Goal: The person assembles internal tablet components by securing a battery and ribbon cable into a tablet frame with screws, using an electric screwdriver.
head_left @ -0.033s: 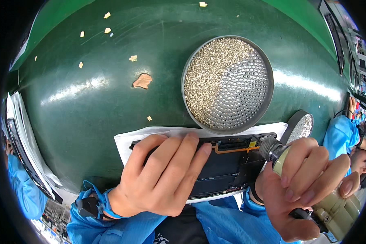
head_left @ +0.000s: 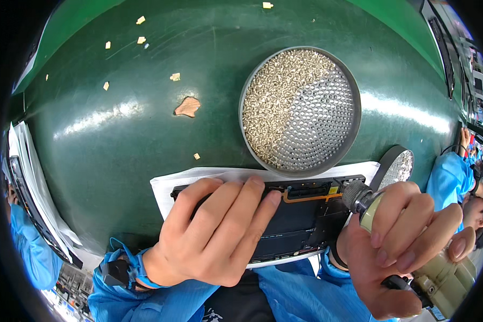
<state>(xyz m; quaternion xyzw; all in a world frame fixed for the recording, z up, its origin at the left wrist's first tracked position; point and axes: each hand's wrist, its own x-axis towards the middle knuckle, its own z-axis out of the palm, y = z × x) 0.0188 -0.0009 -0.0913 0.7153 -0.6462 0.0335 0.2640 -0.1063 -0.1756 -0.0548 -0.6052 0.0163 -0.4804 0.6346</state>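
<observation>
A flat black electronic device [head_left: 290,220], with an orange ribbon cable along its far side, lies on a white sheet in front of me. My left hand [head_left: 214,231] rests over its left part, fingers stretched and slightly apart, tips at the far edge; the thumb is hidden. In my right hand [head_left: 397,241] is a powered screwdriver [head_left: 371,210] with a knurled grey collar and pale body, tilted over the device's far right corner. The fingers wrap round the tool. Its bit tip cannot be made out.
Beyond the device stands a round tray [head_left: 327,121] of tiny metal screws in a perforated plate. A smaller round dish [head_left: 396,165] sits to its right. A brown scrap [head_left: 187,107] and several cream bits dot the green table [head_left: 145,161]. Another person [head_left: 451,180] is at the right.
The fingertips of my left hand have shifted very slightly left on the device. My right hand and the screwdriver look unmoved.
</observation>
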